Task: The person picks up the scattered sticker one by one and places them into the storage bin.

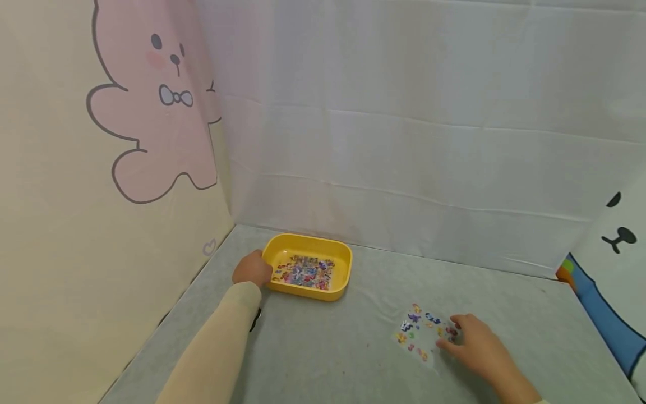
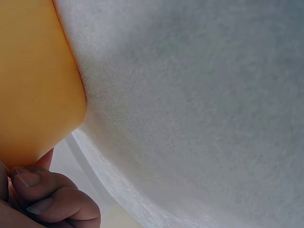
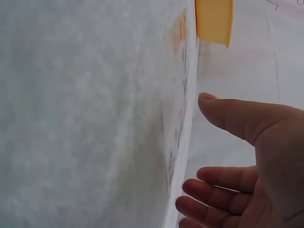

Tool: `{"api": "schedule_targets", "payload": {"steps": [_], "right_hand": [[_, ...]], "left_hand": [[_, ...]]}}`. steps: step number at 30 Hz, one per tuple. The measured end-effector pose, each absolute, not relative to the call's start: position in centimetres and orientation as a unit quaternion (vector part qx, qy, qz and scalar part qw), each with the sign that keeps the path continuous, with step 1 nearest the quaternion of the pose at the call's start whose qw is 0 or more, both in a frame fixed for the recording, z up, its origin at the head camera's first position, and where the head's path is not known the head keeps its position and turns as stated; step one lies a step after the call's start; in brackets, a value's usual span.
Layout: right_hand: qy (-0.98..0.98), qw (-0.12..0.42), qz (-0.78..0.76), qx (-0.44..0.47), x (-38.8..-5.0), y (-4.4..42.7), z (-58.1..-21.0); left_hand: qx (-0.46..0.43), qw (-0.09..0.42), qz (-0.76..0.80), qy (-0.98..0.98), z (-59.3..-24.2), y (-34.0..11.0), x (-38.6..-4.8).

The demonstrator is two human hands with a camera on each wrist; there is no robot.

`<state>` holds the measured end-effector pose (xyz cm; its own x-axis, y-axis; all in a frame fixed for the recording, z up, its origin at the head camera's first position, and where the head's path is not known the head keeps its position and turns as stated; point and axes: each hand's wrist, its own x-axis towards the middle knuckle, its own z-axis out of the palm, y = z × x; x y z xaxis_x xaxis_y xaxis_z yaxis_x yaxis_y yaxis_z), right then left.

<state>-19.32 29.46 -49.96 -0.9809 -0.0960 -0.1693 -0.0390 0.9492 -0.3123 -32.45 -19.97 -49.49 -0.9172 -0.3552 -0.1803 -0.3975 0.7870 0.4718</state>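
Note:
A yellow plastic tray (image 1: 345,268) stands toward the back left of the table, with colourful sticker sheets (image 1: 305,273) lying inside. My left hand (image 1: 253,269) grips its left end; in the left wrist view the curled fingers (image 2: 66,204) are at the tray's edge. A clear sheet of small colourful stickers (image 1: 415,335) lies flat on the table at the right. Over its right edge is my right hand (image 1: 476,345), thumb and fingers spread apart with nothing held. The right wrist view shows that hand (image 3: 247,161) apart from the sheet (image 3: 178,109).
A grey-white cloth (image 1: 313,353) covers the table. White sheeting (image 1: 404,123) hangs along the back. At the left is a cream wall (image 1: 50,224) with a pink bear print (image 1: 156,112); another printed panel (image 1: 621,269) borders the right side.

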Motion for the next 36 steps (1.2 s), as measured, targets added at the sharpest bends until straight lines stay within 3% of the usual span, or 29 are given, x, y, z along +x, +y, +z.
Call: {"api": "schedule_targets", "payload": {"steps": [16,28,36], "right_hand": [[0.984,0.112,-0.138,0.001,-19.8,29.1,-51.1],[0.984,0.081,-0.158,-0.023,-19.4,29.4,-51.2],[0.981,0.093,-0.167,-0.016,-19.7,29.3,-50.8]], "left_hand": [[-0.197,0.037,0.257,0.945,-49.7,-20.2,-32.5],[-0.192,0.035,0.252,0.948,-49.7,-20.0,-32.5],[-0.197,0.039,0.255,0.946,-49.6,-20.0,-32.4]]}}
